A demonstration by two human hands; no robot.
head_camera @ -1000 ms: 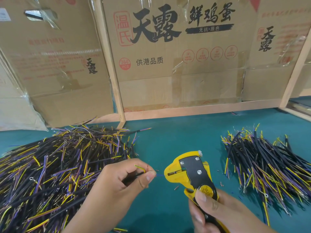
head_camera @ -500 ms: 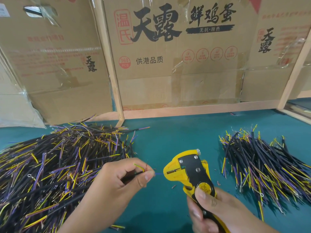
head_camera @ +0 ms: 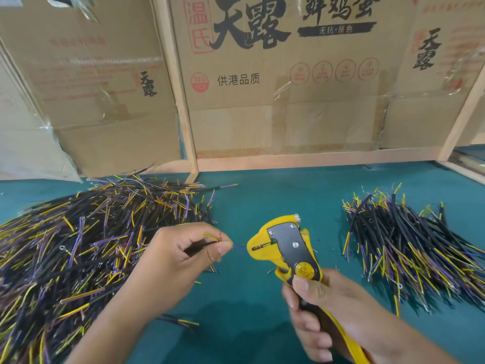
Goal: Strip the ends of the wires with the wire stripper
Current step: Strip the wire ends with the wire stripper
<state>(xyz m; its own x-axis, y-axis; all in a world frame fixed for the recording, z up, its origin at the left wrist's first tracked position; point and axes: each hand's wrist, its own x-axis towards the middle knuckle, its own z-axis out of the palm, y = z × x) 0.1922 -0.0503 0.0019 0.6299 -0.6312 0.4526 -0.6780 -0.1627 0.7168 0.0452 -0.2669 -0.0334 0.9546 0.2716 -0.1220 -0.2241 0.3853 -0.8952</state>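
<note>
Fingers: left hand point(head_camera: 168, 261) pinches wire point(head_camera: 202, 245) at thumb tip; right hand point(head_camera: 325, 308) curls round stripper point(head_camera: 286, 248) handles.
Gap: wire end just beside stripper mouth.
Piles: wires point(head_camera: 78, 248) left, wires point(head_camera: 409, 245) right.

Open teal table point(head_camera: 262, 195) runs as a lane down the middle, from the back rail to the near edge, w/ 2 heaps flanking it. Big wire pile point(head_camera: 78, 245) fills the whole left side; smaller wire pile point(head_camera: 409, 248) blocks the right. Left hand point(head_camera: 173, 261) and right hand point(head_camera: 322, 308) w/ the wire stripper point(head_camera: 286, 248) sit mid-lane, a narrow gap between them. Behind, cardboard boxes point(head_camera: 288, 74) and a wooden post point(head_camera: 181, 101) wall off the back. A few loose wire bits lie on the cloth near the hands.
</note>
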